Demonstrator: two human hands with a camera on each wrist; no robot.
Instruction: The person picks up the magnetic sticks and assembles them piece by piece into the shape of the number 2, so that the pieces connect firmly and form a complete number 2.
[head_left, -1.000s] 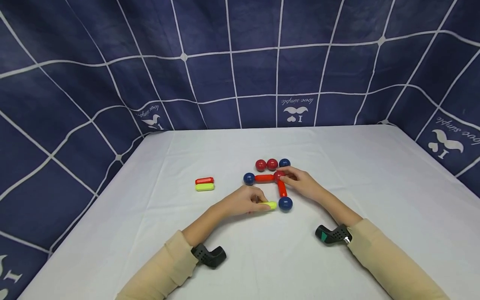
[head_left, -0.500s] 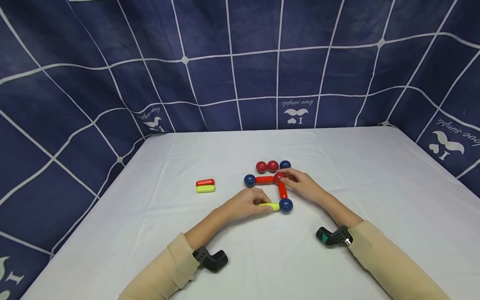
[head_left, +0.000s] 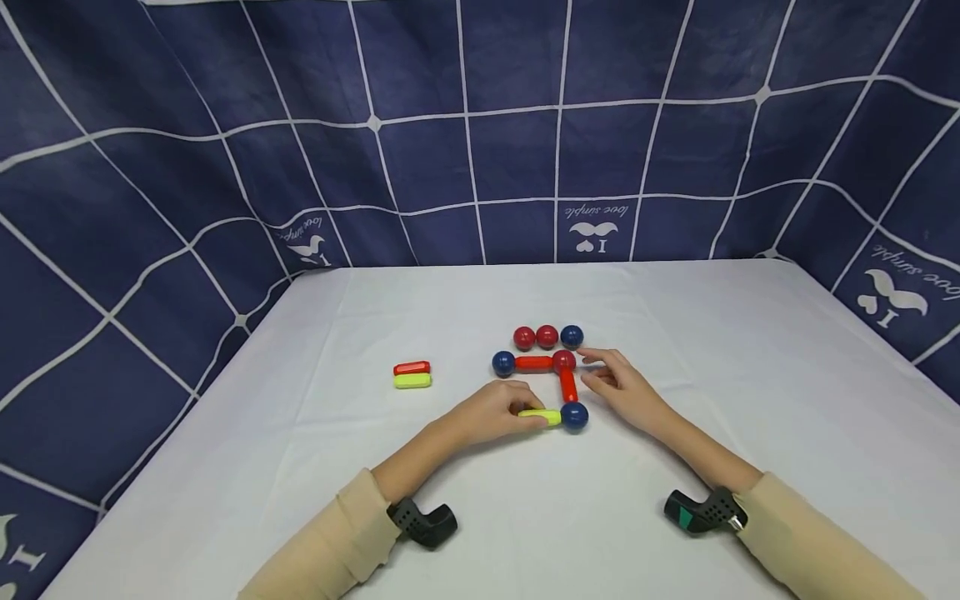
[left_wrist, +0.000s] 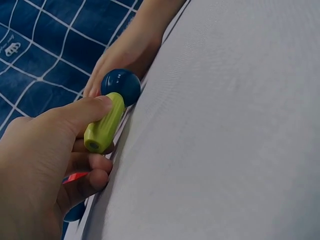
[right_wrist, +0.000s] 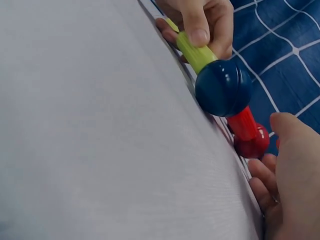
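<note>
My left hand [head_left: 498, 412] pinches a yellow-green rod [left_wrist: 104, 125] between thumb and fingers. The rod's far end touches a blue ball [head_left: 574, 416]. From that ball a red rod [head_left: 567, 386] runs back to a red ball [head_left: 564, 361]. A second red rod [head_left: 533, 363] links the red ball to another blue ball [head_left: 503, 362] on the left. Just right of the red ball, my right hand [head_left: 626, 390] holds nothing, its fingers loosely bent and apart from the pieces. In the right wrist view the red ball sits just past its fingertips.
Behind the joined pieces lie two loose red balls [head_left: 536, 337] and a loose blue ball [head_left: 572, 336] in a row. Off to the left, a red rod [head_left: 412, 367] and a yellow-green rod [head_left: 412, 381] lie side by side on the white tablecloth [head_left: 480, 517].
My left hand has brought the yellow-green rod rightward against the near blue ball. My right hand has let go of the red ball and moved slightly right.
</note>
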